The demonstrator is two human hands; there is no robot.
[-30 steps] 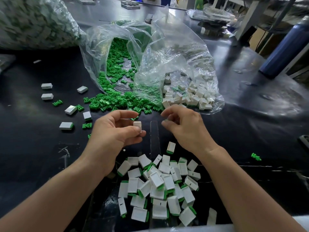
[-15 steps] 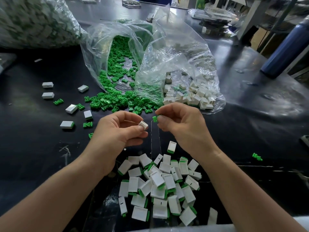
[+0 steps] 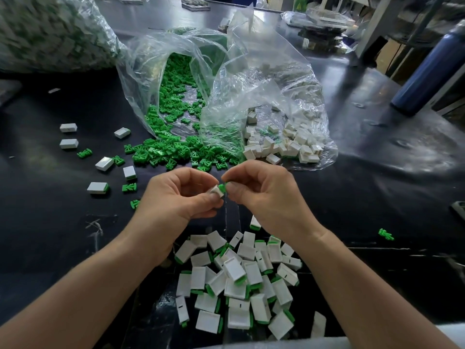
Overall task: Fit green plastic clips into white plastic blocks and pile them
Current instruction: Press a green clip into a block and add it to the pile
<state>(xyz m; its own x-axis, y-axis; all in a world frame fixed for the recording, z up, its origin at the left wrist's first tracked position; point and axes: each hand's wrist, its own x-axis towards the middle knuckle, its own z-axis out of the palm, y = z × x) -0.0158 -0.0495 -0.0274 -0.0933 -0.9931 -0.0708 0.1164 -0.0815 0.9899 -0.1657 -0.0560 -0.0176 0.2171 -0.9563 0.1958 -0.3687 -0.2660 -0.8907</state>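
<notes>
Green clip (image 3: 221, 187), small and bright, touched the end of one white block (image 3: 216, 192), held above the black table (image 3: 352, 197) between both hands. Left hand (image 3: 176, 197) pinched the block between thumb and curled fingers. Right hand (image 3: 261, 195) pinched the clip the same way. One clip and one block were held. Six loose blocks (image 3: 104, 163) lay at the left. The finished pile (image 3: 239, 280) nearer the person held too many to count.

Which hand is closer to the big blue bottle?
Right. The blue bottle stands beyond and right of the right hand; the left hand is farther away, left of that hand.
</notes>
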